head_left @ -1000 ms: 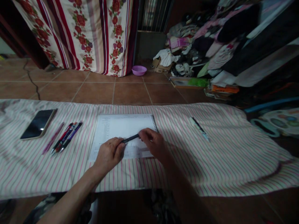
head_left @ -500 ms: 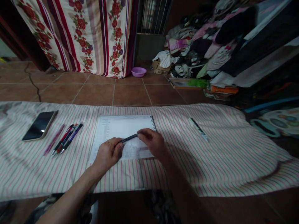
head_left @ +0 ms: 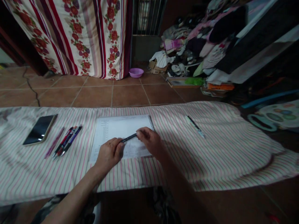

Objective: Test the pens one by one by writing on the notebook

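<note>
Head view: black pen (head_left: 129, 137) is directly between the hands, over the lower half of the pad (head_left: 123, 125). Long axis runs mostly sideways, skewed: left end nearer the body, right end farther out. Neither hand is closer, one at each end. Left hand (head_left: 108, 154) is clenched round the left end, thumb toward the right hand. Right hand (head_left: 149, 141) has the right end pinched in bent fingertips. Both ends covered, so can't tell which is the tip. Can't tell either whether the pen touches the page or sits just above it.

Pad lies flat on the table (head_left: 221, 155), spiral along its right edge, printing down the left side of the page. Right hand overlaps the lower right of the pad, left hand the lower left.

Counts:
- hands: 2, both on the same pen
- held pen: 1
- pad: 1
- phone (head_left: 39, 129): 1, far left, screen up, slanted
- pink pen (head_left: 54, 143): 1, just right of the phone, slanted
- pen bunch (head_left: 67, 142): at least 3, side by side, overlap blocks an exact count; between pink pen and pad
- white-black pen (head_left: 195, 127): 1, alone, well right of the right hand, slanting opposite to the bunch
- striped cloth: 1, over the table

Beyond the table, on the floor (head_left: 98, 93): 1 purple bowl (head_left: 136, 73), near the foot of 1 flowered curtain (head_left: 91, 40). Clothes pile (head_left: 201, 34) back right, too tangled to count.
</note>
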A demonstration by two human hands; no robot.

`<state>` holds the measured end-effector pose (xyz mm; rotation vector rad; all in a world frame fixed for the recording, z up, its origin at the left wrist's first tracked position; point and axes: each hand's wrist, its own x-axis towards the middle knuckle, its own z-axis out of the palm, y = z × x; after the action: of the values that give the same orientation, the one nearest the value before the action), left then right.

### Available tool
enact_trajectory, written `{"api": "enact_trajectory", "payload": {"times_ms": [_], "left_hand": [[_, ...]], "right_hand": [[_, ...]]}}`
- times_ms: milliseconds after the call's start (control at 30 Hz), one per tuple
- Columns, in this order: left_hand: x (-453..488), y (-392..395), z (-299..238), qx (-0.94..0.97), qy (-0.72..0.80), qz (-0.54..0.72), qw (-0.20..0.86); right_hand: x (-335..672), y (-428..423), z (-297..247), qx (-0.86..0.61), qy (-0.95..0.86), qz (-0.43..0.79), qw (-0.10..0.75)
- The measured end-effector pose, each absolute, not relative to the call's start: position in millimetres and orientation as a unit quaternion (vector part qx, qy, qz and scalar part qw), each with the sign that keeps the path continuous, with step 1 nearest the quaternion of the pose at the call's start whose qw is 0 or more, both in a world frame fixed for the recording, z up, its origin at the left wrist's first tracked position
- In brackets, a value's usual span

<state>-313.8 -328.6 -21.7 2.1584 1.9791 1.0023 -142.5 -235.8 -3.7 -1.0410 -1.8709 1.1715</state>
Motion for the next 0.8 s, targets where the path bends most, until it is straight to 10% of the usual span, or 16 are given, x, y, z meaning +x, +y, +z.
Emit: {"api": "enact_trajectory", "payload": {"times_ms": [233, 600, 800], "left_hand": [[-312.0, -326.6, -23.2, 0.637, 0.667, 0.352, 0.159], [-311.5, -327.1, -24.3, 0.676, 0.656, 0.33, 0.051], [-305.5, -328.1, -20.3, 0.577, 0.635, 0.411, 0.309]], "right_hand": [[-145.8, -231.7, -12.1, -0.385, -0.646, 0.537, 0.382], [-145.5, -231.7, -9.6, -0.405, -0.656, 0.525, 0.361], [-147.9, -234.8, -4.6, -0.403, -0.606, 0.568, 0.385]]}}
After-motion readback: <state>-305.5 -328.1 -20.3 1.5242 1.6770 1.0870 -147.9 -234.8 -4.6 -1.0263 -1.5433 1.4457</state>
